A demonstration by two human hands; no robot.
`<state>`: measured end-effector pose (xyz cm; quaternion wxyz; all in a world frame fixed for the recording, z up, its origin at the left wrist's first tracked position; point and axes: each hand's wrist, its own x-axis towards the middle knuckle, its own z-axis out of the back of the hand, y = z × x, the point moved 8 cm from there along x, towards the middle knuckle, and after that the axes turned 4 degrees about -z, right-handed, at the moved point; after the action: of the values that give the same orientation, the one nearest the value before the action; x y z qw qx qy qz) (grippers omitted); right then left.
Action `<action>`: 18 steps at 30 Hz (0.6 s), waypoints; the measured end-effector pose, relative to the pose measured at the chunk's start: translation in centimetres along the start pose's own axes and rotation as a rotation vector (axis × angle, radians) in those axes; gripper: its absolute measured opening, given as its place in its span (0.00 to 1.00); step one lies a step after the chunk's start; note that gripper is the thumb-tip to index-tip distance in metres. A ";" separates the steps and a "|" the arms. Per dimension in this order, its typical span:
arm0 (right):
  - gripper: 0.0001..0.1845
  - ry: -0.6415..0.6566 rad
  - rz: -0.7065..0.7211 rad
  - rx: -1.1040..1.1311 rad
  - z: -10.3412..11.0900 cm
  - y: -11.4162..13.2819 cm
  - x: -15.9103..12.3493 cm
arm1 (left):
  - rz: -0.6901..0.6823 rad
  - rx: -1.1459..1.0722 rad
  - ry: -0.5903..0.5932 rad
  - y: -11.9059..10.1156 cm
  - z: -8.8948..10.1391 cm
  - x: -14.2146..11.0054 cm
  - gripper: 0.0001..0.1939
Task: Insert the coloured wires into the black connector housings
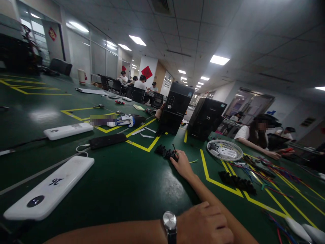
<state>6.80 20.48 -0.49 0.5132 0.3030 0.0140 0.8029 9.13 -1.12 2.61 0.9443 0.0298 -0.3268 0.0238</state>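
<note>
My right hand [182,165] reaches across the green table with its fingertips pinched. A thin dark rod [174,148] stands up from them; its kind is too small to tell. The fingers are at the right end of a black ridged strip [164,151], which looks like a terminal block and lies on the table. A green-yellow wire [194,161] shows just right of this hand. My left hand [205,225], with a silver watch [169,221] on its wrist, lies over my right forearm. Its fingers are curled and their tips are hidden.
Two black computer towers [176,108] [207,118] stand ahead. Rightward are a white basket [224,150], another black strip [237,182] and tangled wires [273,169]. White power banks [50,189] [68,131] and a black one [108,140] lie left. A person [261,134] sits far right.
</note>
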 end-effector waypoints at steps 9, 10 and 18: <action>0.15 -0.030 0.015 -0.022 -0.5 -0.5 0.3 | 0.059 -0.004 -0.008 0.0 0.4 0.0 0.11; 0.14 -0.027 0.017 -0.024 -0.5 -0.5 0.3 | 0.059 -0.002 -0.011 0.0 0.4 0.0 0.11; 0.07 -0.017 0.035 -0.034 -0.3 0.1 0.2 | 0.056 -0.006 -0.022 0.0 0.4 0.0 0.11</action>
<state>6.50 20.66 -0.56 0.5044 0.3014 -0.0091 0.8091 8.91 -1.19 2.90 0.9397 0.0183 -0.3381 0.0488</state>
